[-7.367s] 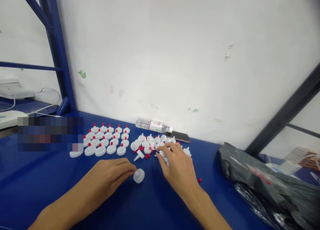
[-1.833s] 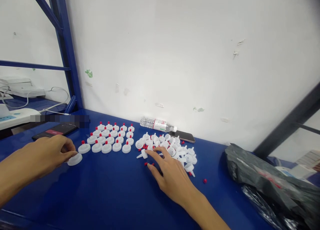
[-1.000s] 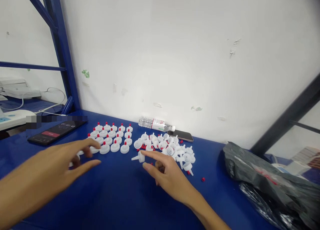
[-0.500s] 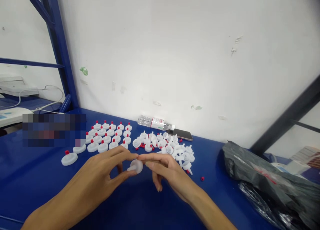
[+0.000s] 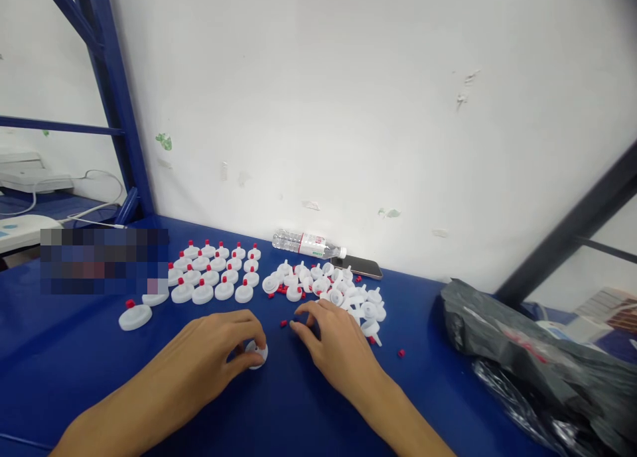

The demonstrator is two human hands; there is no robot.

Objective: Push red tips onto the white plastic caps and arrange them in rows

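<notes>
My left hand (image 5: 221,347) pinches a white plastic nozzle cap (image 5: 257,361) between thumb and fingers, its wide round base low against the blue table. The fingers hide most of its spout. My right hand (image 5: 333,341) is open over the table, thumb and forefinger apart. Just left of its thumb tip lies a small red cap (image 5: 283,324). Behind my right hand spreads a loose pile of white nozzle caps (image 5: 336,297), with small red caps among them. Beyond my left hand, white nozzle caps with red tips (image 5: 202,293) stand upright in rows.
A clear labelled bottle (image 5: 309,244) lies by the wall beside a dark phone (image 5: 365,267). Single red cap (image 5: 401,353) sits at right. A grey plastic bag (image 5: 522,357) covers the right side. A blue metal frame (image 5: 112,79) rises at left.
My left hand has lowered the white nozzle cap from a tilted hold down to the table. My right hand has moved off it, and the red cap by my thumb now shows.
</notes>
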